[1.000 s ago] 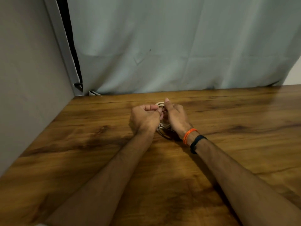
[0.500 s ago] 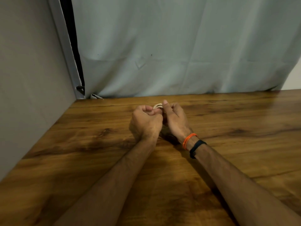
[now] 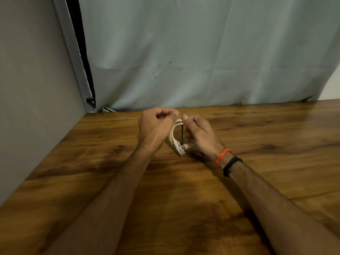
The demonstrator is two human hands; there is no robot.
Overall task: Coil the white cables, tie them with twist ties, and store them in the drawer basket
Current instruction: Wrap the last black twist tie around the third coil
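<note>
Our hands had parted; right hand (image 3: pixel 197 134) pinched the twist tie (image 3: pixel 182 133) and coiled cable (image 3: pixel 176 138), left hand (image 3: pixel 156 124) clenched, its grasp hidden.

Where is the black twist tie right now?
In the head view, the black twist tie runs up across the white cable coil near the table's middle, its top pinched by the right hand.

Wooden table (image 3: pixel 257 181), dark grain, glossy finish. Pale grey-green curtain (image 3: pixel 202 52) hangs behind its far edge, creased, hem meeting the tabletop. Plain grey wall panel (image 3: pixel 33 89) along the left side. Dark vertical gap (image 3: pixel 78 43) between panel and curtain.
</note>
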